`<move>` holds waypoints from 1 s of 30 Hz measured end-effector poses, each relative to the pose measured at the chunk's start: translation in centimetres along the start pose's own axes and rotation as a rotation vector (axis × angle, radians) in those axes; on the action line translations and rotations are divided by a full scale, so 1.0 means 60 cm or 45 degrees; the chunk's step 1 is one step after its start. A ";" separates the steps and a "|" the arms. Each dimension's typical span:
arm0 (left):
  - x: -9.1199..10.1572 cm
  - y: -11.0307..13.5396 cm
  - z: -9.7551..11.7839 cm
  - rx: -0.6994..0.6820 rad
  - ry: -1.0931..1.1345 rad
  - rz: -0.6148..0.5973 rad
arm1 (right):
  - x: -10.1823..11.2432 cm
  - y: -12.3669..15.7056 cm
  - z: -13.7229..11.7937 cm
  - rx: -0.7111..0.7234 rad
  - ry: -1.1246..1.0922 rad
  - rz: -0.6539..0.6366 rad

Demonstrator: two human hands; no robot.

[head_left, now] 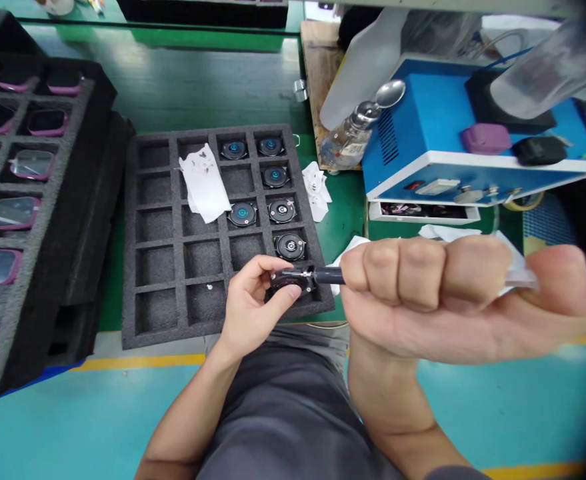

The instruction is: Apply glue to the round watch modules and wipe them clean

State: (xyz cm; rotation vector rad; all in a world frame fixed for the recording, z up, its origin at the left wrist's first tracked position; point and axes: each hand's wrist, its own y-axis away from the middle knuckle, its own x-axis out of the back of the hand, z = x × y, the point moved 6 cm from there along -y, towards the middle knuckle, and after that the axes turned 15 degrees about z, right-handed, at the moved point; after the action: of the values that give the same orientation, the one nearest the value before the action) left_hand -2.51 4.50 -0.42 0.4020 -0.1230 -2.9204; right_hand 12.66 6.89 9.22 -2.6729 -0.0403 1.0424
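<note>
Over the front right of a dark grey foam tray (155, 257), my left hand (253, 300) pinches a round black watch case (289, 281) between thumb and fingers, tilted on edge. My right hand (423, 287) is wrapped round a pen-shaped tool (329, 275) with a dark barrel and a pale translucent end by the thumb. Its thin metallic tip meets the side of the watch case. Just behind, another watch case (290, 247) lies in its compartment, and a further watch case (282, 211) sits in the one beyond. My right hand hides part of the bench.
A torn white paper (205, 183) lies across the tray. Left, a black foam rack (80, 120) holds several purple-edged watches. At right stand a blue machine (407, 127), a glass jar (345, 140) and a white bottle (363, 67). A crumpled tissue (316, 192) lies beside the tray.
</note>
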 end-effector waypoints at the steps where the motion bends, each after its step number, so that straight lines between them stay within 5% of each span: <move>1: 0.000 0.000 0.000 0.002 0.001 0.000 | 0.000 -0.001 0.000 0.009 0.004 -0.015; 10: 0.001 -0.001 -0.002 0.012 -0.026 0.025 | 0.002 0.014 -0.002 -0.091 0.045 0.242; 30: 0.001 -0.001 -0.003 0.041 0.010 0.046 | 0.001 0.013 -0.009 -0.059 0.064 0.274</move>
State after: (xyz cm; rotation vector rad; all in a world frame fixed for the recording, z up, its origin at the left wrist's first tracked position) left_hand -2.50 4.57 -0.62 0.4119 -0.1748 -2.8846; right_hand 13.01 6.00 9.38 -2.7919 0.2412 1.0459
